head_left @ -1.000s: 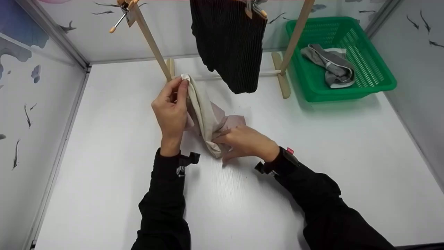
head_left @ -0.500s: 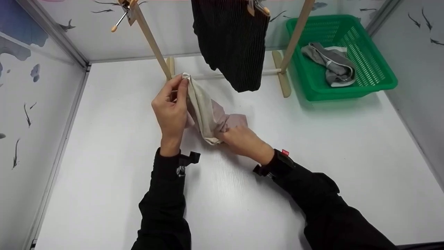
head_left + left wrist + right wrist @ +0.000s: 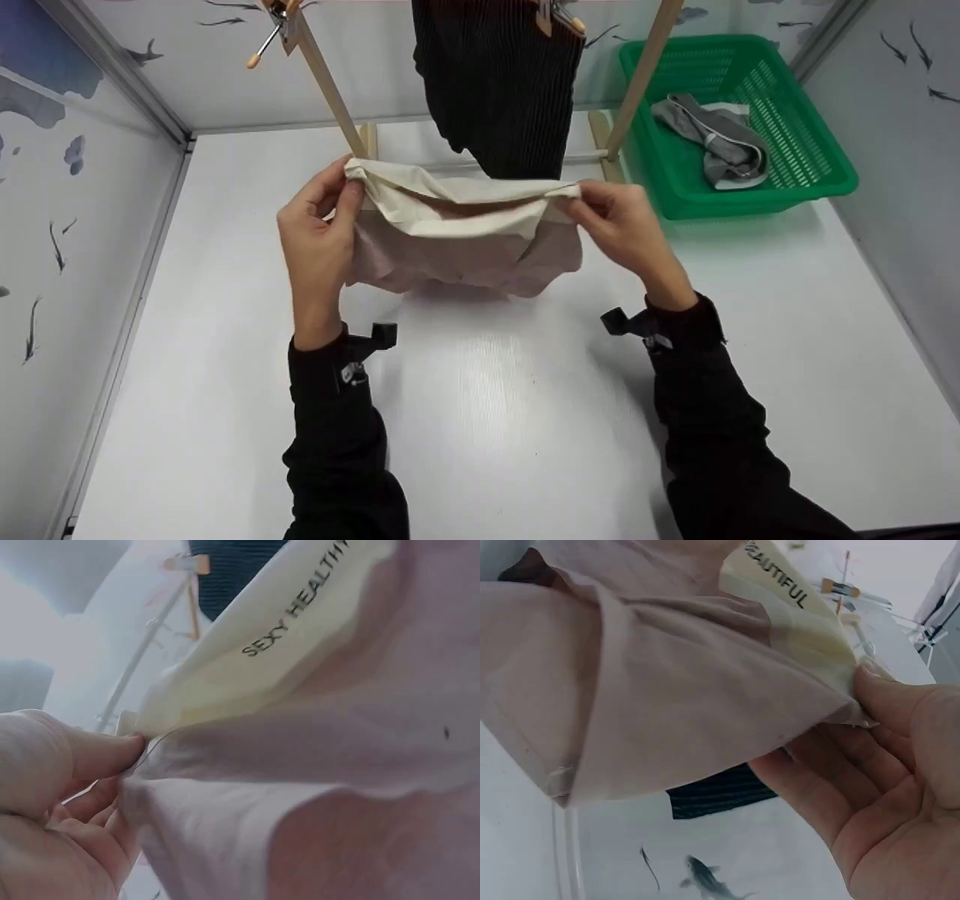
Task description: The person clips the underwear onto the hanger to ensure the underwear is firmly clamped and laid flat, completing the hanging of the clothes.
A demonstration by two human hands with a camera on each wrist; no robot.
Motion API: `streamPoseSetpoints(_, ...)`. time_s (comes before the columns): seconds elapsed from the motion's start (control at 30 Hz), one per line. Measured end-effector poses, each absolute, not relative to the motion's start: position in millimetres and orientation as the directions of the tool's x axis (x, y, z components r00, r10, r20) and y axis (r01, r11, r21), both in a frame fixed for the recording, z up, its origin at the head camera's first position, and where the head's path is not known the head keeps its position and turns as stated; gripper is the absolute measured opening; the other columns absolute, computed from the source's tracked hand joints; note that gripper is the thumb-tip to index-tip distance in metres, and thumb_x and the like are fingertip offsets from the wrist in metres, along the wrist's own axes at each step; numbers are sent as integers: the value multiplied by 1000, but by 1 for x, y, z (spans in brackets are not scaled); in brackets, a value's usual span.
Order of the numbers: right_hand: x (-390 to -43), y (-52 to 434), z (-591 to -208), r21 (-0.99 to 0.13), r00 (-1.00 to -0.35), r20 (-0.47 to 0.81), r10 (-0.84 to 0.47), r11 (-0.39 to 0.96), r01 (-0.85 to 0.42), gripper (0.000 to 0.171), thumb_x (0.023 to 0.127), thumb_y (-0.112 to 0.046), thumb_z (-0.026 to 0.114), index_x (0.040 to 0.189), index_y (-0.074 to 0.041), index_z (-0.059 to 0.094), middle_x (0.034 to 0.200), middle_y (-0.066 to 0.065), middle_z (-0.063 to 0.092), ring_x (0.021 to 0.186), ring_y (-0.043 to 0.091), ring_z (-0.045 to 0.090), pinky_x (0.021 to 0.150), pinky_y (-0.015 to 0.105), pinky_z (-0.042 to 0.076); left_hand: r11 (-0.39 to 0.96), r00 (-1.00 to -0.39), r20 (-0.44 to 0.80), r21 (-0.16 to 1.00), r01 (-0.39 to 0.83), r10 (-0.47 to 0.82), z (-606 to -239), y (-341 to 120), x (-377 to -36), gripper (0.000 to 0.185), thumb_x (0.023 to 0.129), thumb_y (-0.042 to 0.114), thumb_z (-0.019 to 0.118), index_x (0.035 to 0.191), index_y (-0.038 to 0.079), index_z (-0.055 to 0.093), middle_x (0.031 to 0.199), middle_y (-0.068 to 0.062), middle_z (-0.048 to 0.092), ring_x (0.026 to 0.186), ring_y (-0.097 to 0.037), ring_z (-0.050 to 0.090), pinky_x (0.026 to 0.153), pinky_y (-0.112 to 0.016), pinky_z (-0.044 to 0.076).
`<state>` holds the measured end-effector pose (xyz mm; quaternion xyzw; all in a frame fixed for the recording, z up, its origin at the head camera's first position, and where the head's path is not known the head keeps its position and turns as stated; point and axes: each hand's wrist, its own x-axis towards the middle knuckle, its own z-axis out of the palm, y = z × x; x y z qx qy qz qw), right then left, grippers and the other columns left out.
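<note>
A pair of pink underpants (image 3: 465, 259) with a wide cream waistband hangs stretched between both hands in the head view. My left hand (image 3: 319, 229) pinches the left end of the waistband between thumb and fingers. At the other end, my right hand (image 3: 626, 225) pinches the waistband the same way. The waistband gapes open along the top between them. Dark lettering shows on the cream waistband (image 3: 289, 630) in the left wrist view, and more on the waistband (image 3: 795, 607) in the right wrist view.
A wooden rack (image 3: 330, 82) stands behind the hands, with a clip (image 3: 277, 26) at its upper left. From it hangs a black ribbed garment (image 3: 499, 82), held by another clip (image 3: 555, 19). The green basket (image 3: 750, 206) at right holds a folded grey cloth item (image 3: 716, 139).
My right hand has moved up and right from the lower folds to the waistband's right end. My left hand has shifted slightly left. The underpants went from bunched to spread wide.
</note>
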<state>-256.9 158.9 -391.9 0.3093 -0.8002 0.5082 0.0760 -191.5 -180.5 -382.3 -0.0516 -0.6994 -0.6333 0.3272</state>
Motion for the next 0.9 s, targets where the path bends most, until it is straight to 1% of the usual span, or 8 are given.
streamPoseSetpoints(0.1, -257, 173, -383, -858, -858, 406, -315, 191, -476, 18, 101, -12, 65, 107, -1, 77, 89, 7, 75, 75, 14, 70, 66, 22, 57, 142, -783, 512, 856, 497, -353, -378, -186, -187, 26, 96, 0, 68, 122, -3, 71, 108, -14, 74, 88, -22, 70, 77, -26, 54)
streamPoseSetpoints(0.2, -255, 186, -374, -921, -908, 343, -241, 104, -375, 23, 101, -17, 66, 113, 0, 76, 98, 13, 76, 85, 20, 73, 67, 29, 60, 95, -785, 512, 853, 514, -349, -373, -187, -182, 25, 96, 2, 69, 120, -2, 73, 104, -15, 74, 84, -22, 68, 74, -27, 53)
streamPoseSetpoints(0.37, -248, 206, -360, -959, -950, 281, -135, -17, -281, 29, 99, -21, 68, 114, 3, 74, 101, 18, 74, 84, 24, 70, 68, 27, 59, 19, -808, 511, 848, 529, -294, -364, -181, -171, 23, 94, 3, 72, 116, -2, 74, 99, -17, 74, 77, -19, 65, 67, -24, 53)
streamPoseSetpoints(0.5, -240, 219, -350, -956, -957, 280, -73, -115, -271, 29, 98, -15, 70, 112, 10, 71, 95, 20, 73, 77, 25, 67, 66, 25, 58, -29, -835, 497, 855, 517, -237, -356, -177, -158, 25, 92, 1, 74, 116, -3, 74, 98, -19, 74, 76, -20, 67, 64, -26, 58)
streamPoseSetpoints(0.6, -236, 225, -345, -952, -955, 288, -73, -126, -278, 26, 95, -10, 72, 108, 12, 71, 88, 19, 73, 70, 22, 66, 60, 24, 56, -19, -846, 486, 865, 502, -218, -353, -176, -154, 26, 91, 1, 75, 117, -3, 74, 97, -20, 74, 76, -21, 69, 63, -29, 59)
streamPoseSetpoints(0.67, -235, 227, -344, -955, -949, 291, -118, -97, -281, 23, 95, -6, 72, 107, 13, 71, 84, 17, 73, 68, 19, 67, 57, 22, 55, -2, -860, 468, 878, 478, -205, -354, -175, -156, 27, 91, 0, 75, 117, -3, 73, 97, -19, 74, 75, -20, 71, 62, -30, 59)
streamPoseSetpoints(0.73, -235, 229, -345, -960, -943, 279, -183, -13, -281, 20, 95, -5, 71, 107, 11, 71, 85, 14, 74, 68, 17, 68, 56, 22, 56, 13, -883, 434, 898, 439, -180, -356, -174, -158, 29, 91, -2, 73, 119, -4, 72, 98, -18, 74, 76, -20, 72, 62, -30, 59)
streamPoseSetpoints(0.9, -247, 231, -355, -902, -917, 187, -352, 308, -302, 22, 101, -9, 63, 116, 7, 66, 96, 7, 75, 75, 11, 72, 61, 25, 58, 110, -934, 352, 933, 344, -68, -366, -174, -167, 35, 91, -8, 69, 126, -8, 67, 101, -17, 72, 79, -18, 74, 64, -30, 59)
